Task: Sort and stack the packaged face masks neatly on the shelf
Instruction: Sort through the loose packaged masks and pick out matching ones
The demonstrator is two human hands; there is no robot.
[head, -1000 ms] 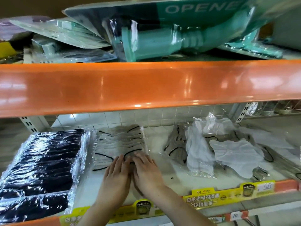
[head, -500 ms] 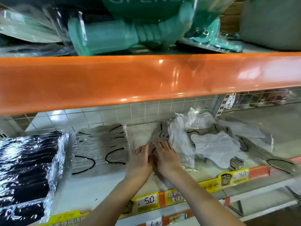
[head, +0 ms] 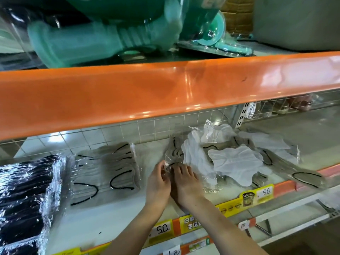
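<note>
Both hands are meeting at the near end of a clear crinkled-film packet of grey masks with black ear loops (head: 172, 153), its long axis running away toward the tiled wall. Left hand (head: 158, 183) and right hand (head: 184, 183) are pinching its film edge, equally near; the loose white-mask heap (head: 237, 162) is lying just right of the packet.

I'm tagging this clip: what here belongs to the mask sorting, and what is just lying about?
Job: left hand, right hand, grey mask packet, grey stack, black stack, loose white masks.
Lying about: green packaged tools, price tags.
</note>
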